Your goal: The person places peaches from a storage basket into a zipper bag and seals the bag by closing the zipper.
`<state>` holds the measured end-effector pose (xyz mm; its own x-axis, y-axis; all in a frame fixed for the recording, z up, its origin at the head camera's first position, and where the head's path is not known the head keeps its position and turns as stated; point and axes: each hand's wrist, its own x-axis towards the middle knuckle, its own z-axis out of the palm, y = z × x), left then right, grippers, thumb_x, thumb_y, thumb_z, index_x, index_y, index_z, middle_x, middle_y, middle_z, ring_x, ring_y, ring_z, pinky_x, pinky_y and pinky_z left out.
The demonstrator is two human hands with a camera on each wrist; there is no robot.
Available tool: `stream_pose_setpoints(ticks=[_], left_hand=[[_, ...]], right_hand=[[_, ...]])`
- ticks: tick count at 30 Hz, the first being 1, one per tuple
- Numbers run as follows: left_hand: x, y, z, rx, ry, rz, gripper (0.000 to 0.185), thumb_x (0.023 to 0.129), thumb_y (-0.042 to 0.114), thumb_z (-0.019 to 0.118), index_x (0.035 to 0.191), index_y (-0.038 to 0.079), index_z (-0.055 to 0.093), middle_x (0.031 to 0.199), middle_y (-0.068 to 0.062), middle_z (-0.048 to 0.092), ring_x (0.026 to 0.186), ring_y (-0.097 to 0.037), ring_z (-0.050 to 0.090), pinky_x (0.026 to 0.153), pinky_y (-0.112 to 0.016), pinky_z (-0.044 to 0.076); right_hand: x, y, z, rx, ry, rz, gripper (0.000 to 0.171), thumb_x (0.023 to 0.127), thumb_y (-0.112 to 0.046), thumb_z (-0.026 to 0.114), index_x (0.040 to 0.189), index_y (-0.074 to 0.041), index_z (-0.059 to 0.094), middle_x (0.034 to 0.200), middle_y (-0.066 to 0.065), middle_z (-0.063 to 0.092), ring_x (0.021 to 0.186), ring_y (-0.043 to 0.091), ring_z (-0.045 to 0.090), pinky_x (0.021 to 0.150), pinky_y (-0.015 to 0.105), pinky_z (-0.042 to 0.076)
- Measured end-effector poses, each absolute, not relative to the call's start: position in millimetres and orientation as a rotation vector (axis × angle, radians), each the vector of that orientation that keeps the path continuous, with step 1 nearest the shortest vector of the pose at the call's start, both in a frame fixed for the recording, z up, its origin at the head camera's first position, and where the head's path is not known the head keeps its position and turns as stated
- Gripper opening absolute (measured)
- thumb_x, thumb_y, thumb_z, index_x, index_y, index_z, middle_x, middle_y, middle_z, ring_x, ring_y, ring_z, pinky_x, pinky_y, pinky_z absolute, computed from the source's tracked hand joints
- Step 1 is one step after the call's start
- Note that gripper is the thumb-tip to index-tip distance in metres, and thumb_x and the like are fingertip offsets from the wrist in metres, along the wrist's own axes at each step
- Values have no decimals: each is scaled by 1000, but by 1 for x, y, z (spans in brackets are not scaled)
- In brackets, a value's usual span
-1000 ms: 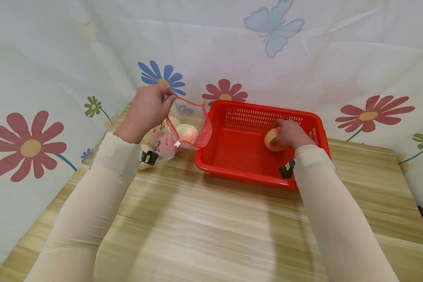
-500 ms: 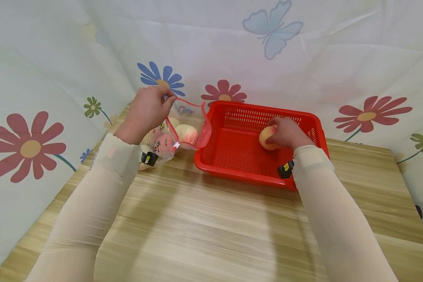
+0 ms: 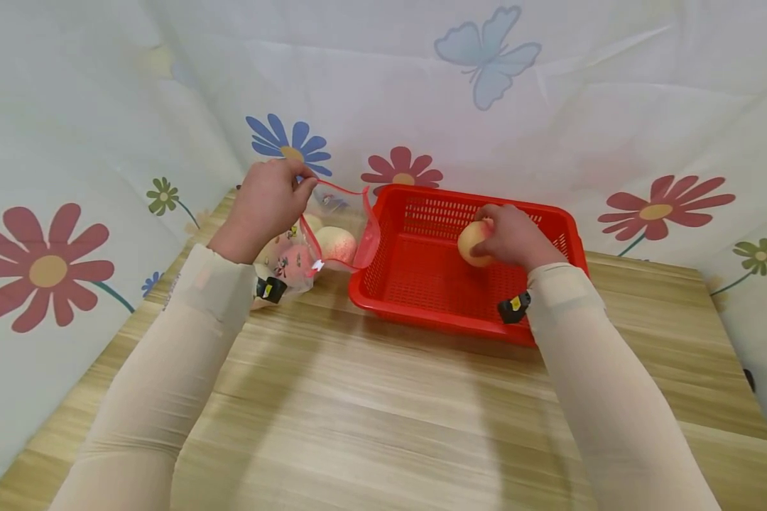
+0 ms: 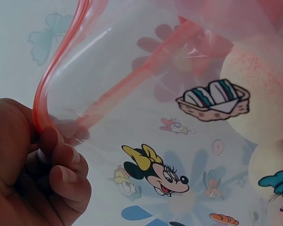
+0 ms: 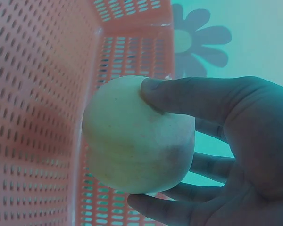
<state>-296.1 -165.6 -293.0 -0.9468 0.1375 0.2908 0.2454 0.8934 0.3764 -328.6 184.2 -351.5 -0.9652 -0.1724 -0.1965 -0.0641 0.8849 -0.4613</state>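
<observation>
My right hand (image 3: 514, 235) grips a pale yellow peach (image 3: 473, 243) with a pink blush, held within the red plastic basket (image 3: 444, 323). In the right wrist view the thumb and fingers wrap the peach (image 5: 137, 136) from one side. At the left, my left hand (image 3: 270, 202) pinches the red-edged mouth of a clear zip bag (image 3: 369, 238), which gapes toward the basket. Several peaches (image 3: 335, 245) lie inside the bag. Cartoon prints cover the bag (image 4: 179, 141) in the left wrist view, and thumb and fingertips hold its red rim at one corner.
The basket stands on a wood-grain table (image 3: 371, 419), close to the back. Behind it hangs a pale curtain (image 3: 332, 71) printed with flowers and a butterfly. The bag's mouth is right beside the basket's left wall.
My right hand has moved left with the peach, from the basket's right side toward its middle. The left hand still holds the bag's rim in place.
</observation>
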Motion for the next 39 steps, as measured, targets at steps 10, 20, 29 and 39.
stream_pose_setpoints(ticks=[10,20,29,39], left_hand=[[-296,-165,-293,-258,-2833,-611,31,100,23,50,115,3,68,97,-15,69,71,-27,56,61,-34,45],[-299,-164,-293,-246,-2854,-609,32,100,23,50,116,3,68,102,-15,70,74,-27,58,63,-35,48],[-300,-163,-292,-251,-2858,-596,33,101,23,49,116,2,67,102,-16,69,79,-28,59,71,-40,52],[-301,-163,-293,-247,-2873,-617,33,101,24,48,117,3,67,107,-16,69,84,-28,59,73,-40,51]], right_hand=[[-318,168,-337,-295,2860,-697,64,80,-24,79,135,-10,49,132,14,50,118,34,45,89,50,53],[-313,155,-329,-357,2874,-730,62,78,-23,81,132,-15,52,133,11,48,119,31,44,84,48,55],[-308,144,-323,-436,2888,-727,64,78,-24,81,133,-16,51,134,11,47,119,30,45,85,48,55],[-299,130,-318,-519,2919,-729,62,77,-26,81,132,-18,53,137,10,46,122,29,43,85,48,55]])
